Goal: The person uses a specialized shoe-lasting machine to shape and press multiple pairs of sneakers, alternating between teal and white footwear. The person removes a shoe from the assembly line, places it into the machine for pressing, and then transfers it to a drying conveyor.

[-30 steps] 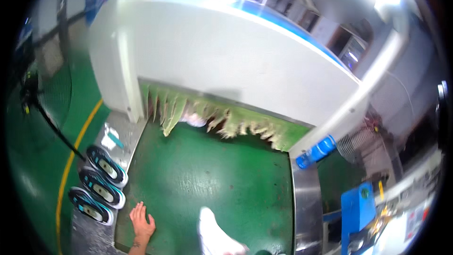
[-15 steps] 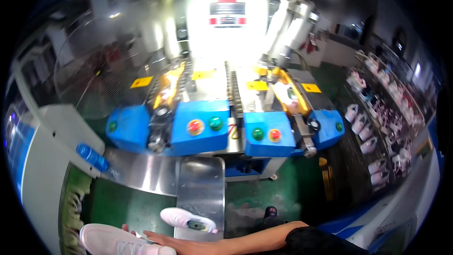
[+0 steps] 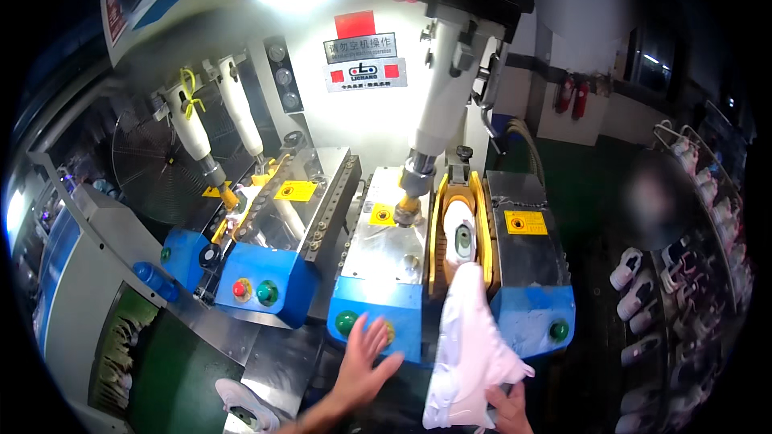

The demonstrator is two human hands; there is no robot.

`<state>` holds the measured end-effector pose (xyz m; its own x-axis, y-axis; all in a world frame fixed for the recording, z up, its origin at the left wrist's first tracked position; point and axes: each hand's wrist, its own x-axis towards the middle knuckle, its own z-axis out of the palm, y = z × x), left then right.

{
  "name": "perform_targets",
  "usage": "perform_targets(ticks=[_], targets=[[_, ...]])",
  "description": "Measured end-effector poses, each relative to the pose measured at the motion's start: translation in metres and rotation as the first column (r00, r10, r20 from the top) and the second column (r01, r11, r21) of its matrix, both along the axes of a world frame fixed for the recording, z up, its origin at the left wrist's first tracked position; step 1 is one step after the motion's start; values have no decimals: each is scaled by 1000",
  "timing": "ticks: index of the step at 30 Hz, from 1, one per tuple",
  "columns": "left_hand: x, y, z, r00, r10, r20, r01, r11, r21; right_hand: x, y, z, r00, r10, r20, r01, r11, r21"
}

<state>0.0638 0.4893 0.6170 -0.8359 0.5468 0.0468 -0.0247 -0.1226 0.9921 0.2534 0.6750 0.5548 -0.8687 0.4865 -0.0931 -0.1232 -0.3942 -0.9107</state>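
My right hand grips the heel end of a pale pink sneaker, held toe up in front of the machine's right station. In that station, another light shoe sits between yellow clamp pads, its dark insole area showing. My left hand has its fingers spread and holds nothing. It is just before the blue control box, near the green button, and its fingers partly cover the button beside it. A second pink sneaker lies at the metal shelf, lower left.
A thick white press cylinder hangs over the right station. To the left is a second station with another blue box and two slimmer cylinders. A blue bottle stands at far left. Racks of shoes line the right side.
The view has turned and come closer to the right station. The held pink sneaker has gone from the lower left to the front of that station; the left hand has come into view.
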Motion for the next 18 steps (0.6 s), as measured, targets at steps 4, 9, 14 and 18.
perform_targets(ticks=[4, 9, 14, 18], targets=[[-116, 182, -23, 976, -142, -164, 35, 848, -529, 27, 36, 35, 988, -152, -12, 152, 988, 39], [-200, 306, -98, 873, -15, -488, -314, 747, -586, 49, 45, 16, 946, -281, 163, 283, 959, 7], [-222, 311, -41, 932, -235, -276, -35, 699, -714, 58, 49, 33, 940, -334, 76, 338, 940, -48], [-187, 267, 44, 989, -96, 114, 147, 752, -642, 68, 64, 8, 907, -261, 330, 264, 964, 38]])
